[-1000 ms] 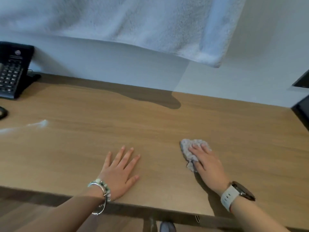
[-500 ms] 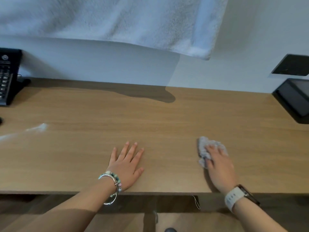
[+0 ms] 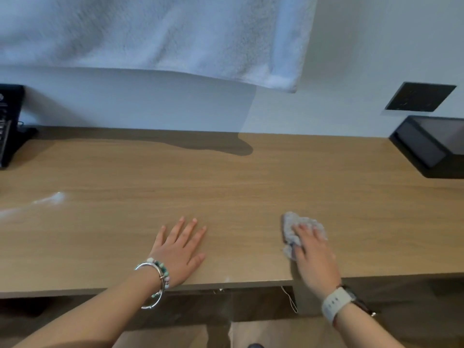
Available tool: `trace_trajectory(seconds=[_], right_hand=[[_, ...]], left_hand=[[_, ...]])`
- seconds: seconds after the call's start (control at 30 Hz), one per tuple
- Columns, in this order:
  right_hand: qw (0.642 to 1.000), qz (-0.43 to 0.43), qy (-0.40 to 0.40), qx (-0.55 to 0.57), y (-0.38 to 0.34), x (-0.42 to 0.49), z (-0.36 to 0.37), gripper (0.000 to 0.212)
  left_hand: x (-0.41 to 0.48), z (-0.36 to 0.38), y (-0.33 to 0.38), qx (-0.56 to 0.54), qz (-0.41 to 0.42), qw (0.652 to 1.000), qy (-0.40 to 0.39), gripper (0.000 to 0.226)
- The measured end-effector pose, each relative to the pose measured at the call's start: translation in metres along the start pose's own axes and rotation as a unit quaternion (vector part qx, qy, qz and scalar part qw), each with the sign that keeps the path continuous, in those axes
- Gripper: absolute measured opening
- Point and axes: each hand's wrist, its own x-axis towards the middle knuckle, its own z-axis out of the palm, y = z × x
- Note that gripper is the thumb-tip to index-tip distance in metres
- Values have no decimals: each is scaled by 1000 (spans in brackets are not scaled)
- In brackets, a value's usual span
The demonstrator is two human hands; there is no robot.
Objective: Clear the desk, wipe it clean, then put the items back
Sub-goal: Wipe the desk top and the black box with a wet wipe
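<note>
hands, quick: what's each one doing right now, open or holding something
left hand: open, fingers straight, flat on the desk, holding nothing
right hand: open, fingers pressing the grey cloth onto the desk

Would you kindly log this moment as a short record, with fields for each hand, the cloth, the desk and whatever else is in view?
left hand: flat on the desk, fingers spread, holding nothing
right hand: fingers laid over the cloth, pressing it down
cloth: grey, crumpled, near the front edge
desk: wooden
pale streak: on the desk's left part
phone: black, far left by the wall
black box: far right
towel: white, hanging above the desk
</note>
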Motion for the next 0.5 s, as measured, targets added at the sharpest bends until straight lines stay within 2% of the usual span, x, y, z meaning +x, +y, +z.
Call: trace_trajectory(seconds=[0.07, 0.1, 0.17, 0.23, 0.3, 0.33, 0.37, 0.43, 0.5], right_hand=[[999, 37, 22, -23, -3, -1, 4, 44], [999, 11, 35, -41, -14, -6, 9, 44], [993, -100, 38, -51, -49, -25, 24, 50], [976, -200, -64, -58, -81, -46, 32, 49], [959, -255, -114, -54, -92, -47, 30, 67], [958, -257, -124, -44, -82, -40, 30, 71], [965, -237, -109, -42, -68, -30, 28, 63], [990, -130, -54, -21, -38, -10, 16, 48], [999, -43, -14, -22, -26, -2, 7, 48]], left_hand=[[-2, 3, -2, 1, 0, 1000, 6, 110], [-3, 3, -2, -4, 0, 1000, 8, 110], [-2, 4, -2, -16, 4, 1000, 17, 108], [-2, 5, -4, -20, 12, 999, 33, 99], [-3, 3, -6, -32, 21, 998, 51, 94], [-4, 3, -7, -31, 22, 998, 57, 95], [-4, 4, -8, -30, 17, 997, 63, 94], [-5, 7, -10, -40, 9, 996, 76, 94], [-7, 10, -11, -59, -7, 995, 80, 91]])
